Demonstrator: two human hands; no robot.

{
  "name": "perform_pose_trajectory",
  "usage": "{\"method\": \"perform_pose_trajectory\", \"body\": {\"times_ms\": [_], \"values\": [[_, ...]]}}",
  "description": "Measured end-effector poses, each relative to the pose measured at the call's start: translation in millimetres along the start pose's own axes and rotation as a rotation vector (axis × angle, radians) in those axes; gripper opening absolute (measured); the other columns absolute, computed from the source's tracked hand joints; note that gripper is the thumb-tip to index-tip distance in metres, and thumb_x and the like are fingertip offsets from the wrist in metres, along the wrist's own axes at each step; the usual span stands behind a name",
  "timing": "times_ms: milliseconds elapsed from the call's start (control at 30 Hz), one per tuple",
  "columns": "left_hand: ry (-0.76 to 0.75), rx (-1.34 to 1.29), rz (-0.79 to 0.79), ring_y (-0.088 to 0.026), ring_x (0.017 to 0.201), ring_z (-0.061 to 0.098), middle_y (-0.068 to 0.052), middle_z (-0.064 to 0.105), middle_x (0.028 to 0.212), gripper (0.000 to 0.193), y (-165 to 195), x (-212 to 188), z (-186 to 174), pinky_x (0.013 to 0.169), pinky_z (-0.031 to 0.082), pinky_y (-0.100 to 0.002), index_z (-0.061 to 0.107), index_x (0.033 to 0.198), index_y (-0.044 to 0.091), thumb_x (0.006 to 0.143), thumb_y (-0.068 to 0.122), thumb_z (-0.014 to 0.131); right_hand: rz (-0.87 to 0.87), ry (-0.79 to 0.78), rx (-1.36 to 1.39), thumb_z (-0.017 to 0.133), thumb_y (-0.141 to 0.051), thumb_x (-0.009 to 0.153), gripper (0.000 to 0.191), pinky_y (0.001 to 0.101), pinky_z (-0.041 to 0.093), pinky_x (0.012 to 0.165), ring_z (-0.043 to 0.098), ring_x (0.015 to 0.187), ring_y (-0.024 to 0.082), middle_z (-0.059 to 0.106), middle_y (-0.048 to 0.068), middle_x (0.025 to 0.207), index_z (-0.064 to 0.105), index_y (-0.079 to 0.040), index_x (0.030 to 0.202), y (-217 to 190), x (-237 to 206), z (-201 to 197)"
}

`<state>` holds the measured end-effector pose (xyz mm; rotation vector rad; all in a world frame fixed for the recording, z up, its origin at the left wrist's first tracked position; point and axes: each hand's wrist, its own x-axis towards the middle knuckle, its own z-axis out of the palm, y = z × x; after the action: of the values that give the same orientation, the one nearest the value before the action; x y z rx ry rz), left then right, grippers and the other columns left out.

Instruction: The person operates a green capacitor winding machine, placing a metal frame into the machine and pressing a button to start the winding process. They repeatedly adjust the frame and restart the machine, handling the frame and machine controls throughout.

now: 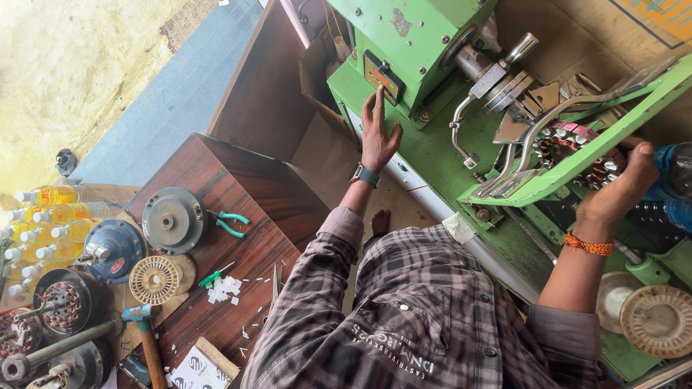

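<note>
My left hand [378, 133], with a watch on its wrist, reaches to the green winding machine [425, 32]. Its fingers are spread, and the forefinger tip rests on the small orange-faced control box [383, 75]. My right hand [621, 184], with an orange thread on its wrist, is closed on the edge of a stator with copper windings [573, 144]. The stator sits behind the machine's slanted green bar [577, 162]. Metal winding arms [504, 155] curve toward the stator.
A brown wooden table [245, 194] at left holds a grey motor cover [171, 220], green-handled pliers [231, 223], a cream plastic bobbin [153, 279], a hammer [148, 338], scissors and white paper bits. Yellow-liquid bottles [54, 212] stand far left. Cream discs [656, 320] lie at lower right.
</note>
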<state>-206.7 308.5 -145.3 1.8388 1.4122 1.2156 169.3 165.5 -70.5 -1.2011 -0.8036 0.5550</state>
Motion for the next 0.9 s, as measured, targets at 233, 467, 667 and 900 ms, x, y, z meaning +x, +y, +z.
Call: {"method": "perform_pose_trajectory", "body": {"times_ms": [233,467,667,900], "values": [[-0.002,-0.004,0.008,-0.042,0.146,0.037,-0.021,0.035,0.156,0.098,-2.4,0.1,2.1,0.123,0.034,-0.051,0.02,0.165,0.018,0.08,0.005,0.067,-0.012,-0.019,-0.008,0.053,-0.05,0.114,0.057,0.03,0.053,0.091,0.06,0.1,0.015,0.063,0.009,0.112,0.064,0.006,0.114,2.8,0.3,-2.4],[-0.002,0.004,0.005,-0.042,0.146,0.038,-0.021,0.035,0.156,0.098,-2.8,-0.8,2.0,0.123,0.034,-0.051,0.021,0.165,0.018,0.081,0.006,0.068,-0.016,-0.018,-0.02,0.053,-0.051,0.113,0.058,0.0302,0.055,0.092,0.062,0.104,0.016,0.063,0.01,0.113,0.064,0.006,0.115,0.2,0.2,-0.4],[0.001,-0.004,0.012,-0.043,0.145,0.038,-0.022,0.033,0.155,0.098,-3.2,-0.6,4.1,0.122,0.036,-0.051,0.019,0.165,0.018,0.081,0.006,0.068,-0.013,-0.039,-0.016,0.052,-0.051,0.114,0.059,0.03,0.055,0.09,0.062,0.1,0.016,0.064,0.01,0.111,0.064,0.006,0.113,-3.9,0.5,1.8],[0.04,-0.104,-0.088,-0.034,0.123,0.058,-0.017,0.045,0.15,0.093,-1.9,4.6,3.1,0.098,0.057,-0.04,0.022,0.164,0.019,0.083,0.0,0.062,-0.002,-0.025,0.014,0.054,-0.049,0.113,0.054,0.0296,0.053,0.092,0.062,0.103,0.016,0.064,0.009,0.113,0.065,0.004,0.115,-2.6,1.8,2.9]]}}
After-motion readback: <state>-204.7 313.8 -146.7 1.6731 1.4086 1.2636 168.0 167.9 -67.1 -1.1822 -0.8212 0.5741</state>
